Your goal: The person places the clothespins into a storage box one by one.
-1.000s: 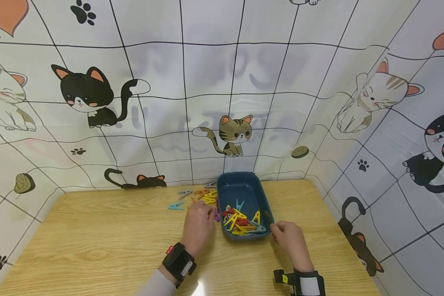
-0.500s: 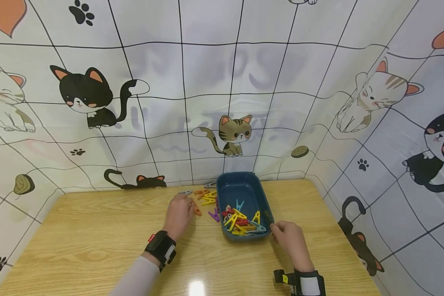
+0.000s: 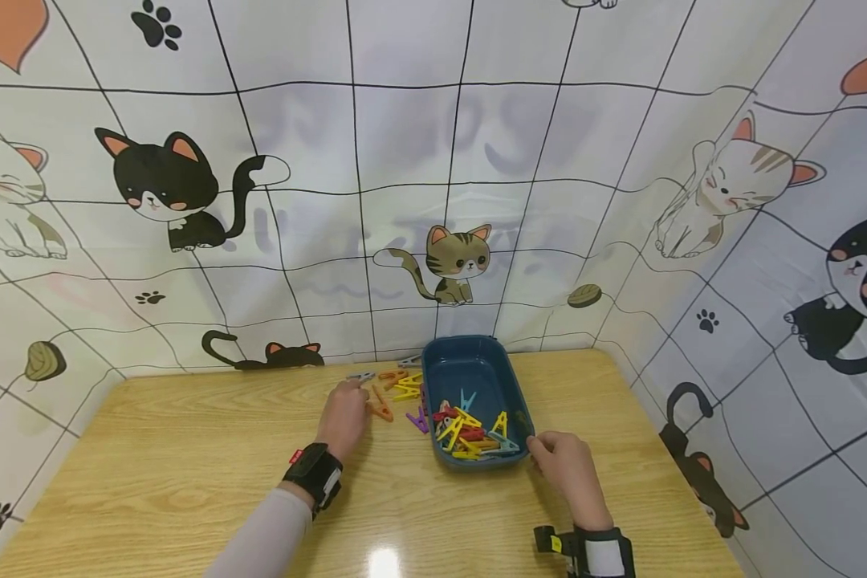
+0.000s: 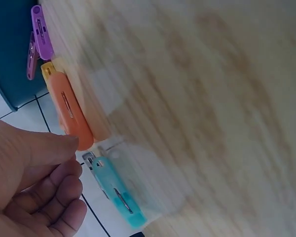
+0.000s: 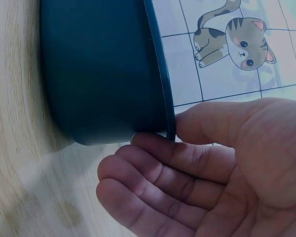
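My left hand [image 3: 343, 419] is low over the table among loose clothespins, its fingers loosely bent and nothing seen gripped. In the left wrist view the thumb tip overlaps the end of an orange clothespin [image 4: 70, 108]; whether they touch is unclear. Just beyond the fingertips lies a teal clothespin [image 4: 117, 190], hidden by the hand in the head view. My right hand [image 3: 567, 474] pinches the near right rim of a blue plastic bin [image 5: 106, 74] between thumb and index finger. Inside the bin, yellow, red and blue clothespins [image 3: 473, 429] are heaped at the near end.
Left of the bin lie a purple clothespin [image 3: 418, 418], yellow clothespins [image 3: 408, 388] and a grey clothespin [image 3: 362, 376]. A cat-printed curtain [image 3: 318, 201] rises along the back edge of the wooden table [image 3: 188, 466].
My left hand has moved left from beside the bin, now covering the spot where the teal clothespin lay. An orange clothespin came into view beside it. The right hand stays on the bin's rim.
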`<act>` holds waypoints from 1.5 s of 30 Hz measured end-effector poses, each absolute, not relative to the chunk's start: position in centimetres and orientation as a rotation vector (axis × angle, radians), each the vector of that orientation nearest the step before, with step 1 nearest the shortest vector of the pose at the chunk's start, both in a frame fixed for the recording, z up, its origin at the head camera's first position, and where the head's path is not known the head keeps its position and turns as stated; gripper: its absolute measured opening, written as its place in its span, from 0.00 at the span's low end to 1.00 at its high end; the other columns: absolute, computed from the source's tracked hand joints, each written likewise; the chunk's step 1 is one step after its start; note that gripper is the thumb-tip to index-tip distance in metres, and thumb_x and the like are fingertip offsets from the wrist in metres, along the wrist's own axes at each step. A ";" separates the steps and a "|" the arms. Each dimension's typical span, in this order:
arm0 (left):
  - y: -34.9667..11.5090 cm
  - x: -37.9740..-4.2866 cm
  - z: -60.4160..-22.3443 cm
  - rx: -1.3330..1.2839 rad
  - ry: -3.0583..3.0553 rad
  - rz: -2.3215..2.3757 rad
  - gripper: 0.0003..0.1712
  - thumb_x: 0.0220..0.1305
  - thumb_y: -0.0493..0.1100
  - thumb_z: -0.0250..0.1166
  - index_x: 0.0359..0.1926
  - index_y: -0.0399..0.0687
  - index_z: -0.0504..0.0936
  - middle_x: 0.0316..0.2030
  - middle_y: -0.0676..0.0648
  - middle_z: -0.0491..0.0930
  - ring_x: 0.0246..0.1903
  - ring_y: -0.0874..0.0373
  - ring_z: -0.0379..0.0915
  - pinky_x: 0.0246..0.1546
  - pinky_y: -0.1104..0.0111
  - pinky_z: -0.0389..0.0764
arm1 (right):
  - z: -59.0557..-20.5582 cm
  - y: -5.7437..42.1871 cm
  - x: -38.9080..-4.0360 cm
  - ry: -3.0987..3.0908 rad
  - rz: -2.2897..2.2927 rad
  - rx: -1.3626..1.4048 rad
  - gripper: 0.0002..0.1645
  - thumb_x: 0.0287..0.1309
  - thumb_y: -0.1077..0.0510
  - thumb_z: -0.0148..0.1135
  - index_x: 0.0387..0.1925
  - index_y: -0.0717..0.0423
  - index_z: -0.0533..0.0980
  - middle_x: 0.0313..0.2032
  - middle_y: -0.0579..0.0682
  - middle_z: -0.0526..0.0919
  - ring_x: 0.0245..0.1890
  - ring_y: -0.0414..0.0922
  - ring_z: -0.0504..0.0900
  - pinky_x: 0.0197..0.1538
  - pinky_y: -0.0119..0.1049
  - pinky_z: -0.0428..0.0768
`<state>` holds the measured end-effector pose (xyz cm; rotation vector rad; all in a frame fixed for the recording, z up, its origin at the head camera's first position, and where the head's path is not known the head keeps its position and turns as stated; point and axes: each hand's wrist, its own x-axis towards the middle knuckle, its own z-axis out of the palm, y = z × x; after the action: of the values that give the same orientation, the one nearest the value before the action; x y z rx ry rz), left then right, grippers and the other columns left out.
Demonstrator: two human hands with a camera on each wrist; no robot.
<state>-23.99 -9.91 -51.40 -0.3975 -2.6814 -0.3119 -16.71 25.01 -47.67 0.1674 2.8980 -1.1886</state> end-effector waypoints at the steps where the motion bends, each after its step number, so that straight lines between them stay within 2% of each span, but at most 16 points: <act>1: -10.0 -24.0 -51.5 -0.400 -2.685 -0.298 0.05 0.51 0.24 0.73 0.26 0.35 0.88 0.32 0.41 0.85 0.34 0.46 0.81 0.38 0.56 0.84 | -47.7 25.0 -16.7 2.901 -1.186 0.165 0.18 0.69 0.60 0.58 0.22 0.61 0.81 0.16 0.45 0.74 0.20 0.42 0.71 0.28 0.36 0.67; 10: -10.1 -24.4 -51.9 -0.414 -2.700 -0.186 0.10 0.56 0.23 0.69 0.23 0.37 0.86 0.25 0.44 0.81 0.29 0.48 0.79 0.33 0.59 0.82 | -47.7 25.1 -16.6 2.917 -1.182 0.138 0.19 0.69 0.59 0.58 0.21 0.60 0.80 0.16 0.44 0.74 0.20 0.42 0.70 0.27 0.36 0.66; 25: -10.2 -24.3 -51.7 -0.437 -2.752 -0.181 0.10 0.60 0.24 0.68 0.25 0.38 0.88 0.24 0.45 0.81 0.27 0.50 0.78 0.33 0.60 0.81 | -47.6 25.0 -16.6 2.895 -1.200 0.154 0.17 0.70 0.59 0.59 0.25 0.62 0.83 0.18 0.46 0.78 0.20 0.42 0.72 0.27 0.37 0.69; 34: -9.6 -23.0 -51.0 -0.409 -2.678 -0.390 0.09 0.55 0.24 0.70 0.23 0.38 0.87 0.23 0.46 0.79 0.26 0.52 0.76 0.31 0.62 0.79 | -47.7 25.0 -16.6 2.892 -1.196 0.173 0.17 0.69 0.60 0.59 0.24 0.62 0.82 0.16 0.46 0.76 0.20 0.43 0.71 0.27 0.36 0.68; 41: -8.2 -21.3 -49.5 -0.423 -2.556 -0.636 0.10 0.57 0.25 0.70 0.22 0.38 0.86 0.19 0.51 0.69 0.23 0.59 0.63 0.26 0.69 0.69 | -47.7 24.9 -16.6 2.906 -1.195 0.157 0.18 0.68 0.60 0.59 0.21 0.62 0.80 0.15 0.45 0.73 0.19 0.42 0.70 0.26 0.35 0.65; 45: -7.0 -20.3 -48.6 -0.445 -2.505 -0.656 0.08 0.57 0.26 0.72 0.23 0.38 0.87 0.21 0.50 0.72 0.24 0.58 0.67 0.28 0.68 0.73 | -47.8 25.0 -16.6 2.908 -1.189 0.163 0.18 0.68 0.60 0.59 0.21 0.61 0.80 0.15 0.45 0.73 0.19 0.42 0.70 0.26 0.35 0.65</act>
<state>-20.30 -6.98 -48.55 -0.4455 -2.5053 -0.6556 -16.58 24.97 -47.80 0.1627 2.9078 -1.1893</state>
